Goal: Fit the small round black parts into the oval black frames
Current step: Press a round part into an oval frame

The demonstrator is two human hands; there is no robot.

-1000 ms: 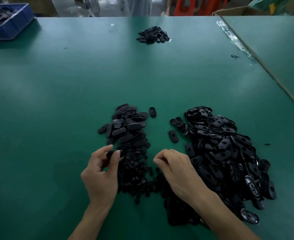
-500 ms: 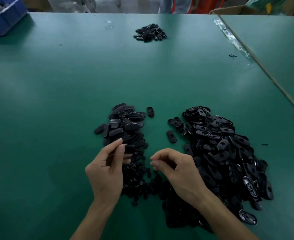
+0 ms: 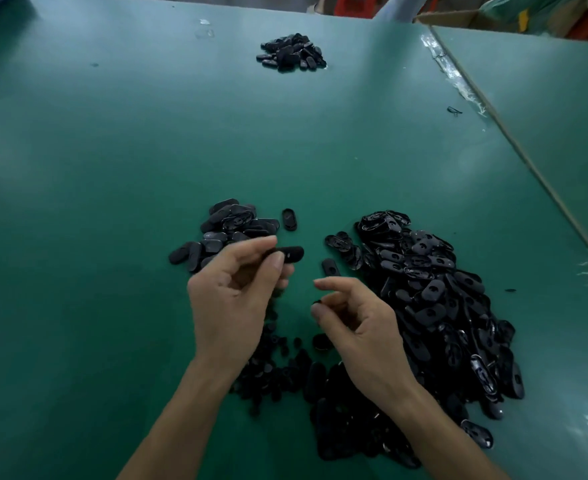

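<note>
Left grip [image 3: 230, 299], raised at centre frame, is pinching an oval frame [image 3: 290, 254] betw. thumb & fingers, the frame's end sticking out to the right. Right grip [image 3: 358, 327], just beside it but apart, is curling its fingers & seems to be holding a small round part [image 3: 317, 302] at the thumb tip; blurred there. Loose round parts [image 3: 275, 368] are lying under both wrists, lower centre. A big heap of frames [image 3: 441, 306] is filling centre right, a smaller heap [image 3: 230, 226] is sitting above the left grip, and a far heap [image 3: 290, 51] is lying top centre. The green bench [image 3: 112, 168] is lying open across the left half & the middle band. A taped seam [image 3: 465, 95] is running diagonally down the right side.
</note>
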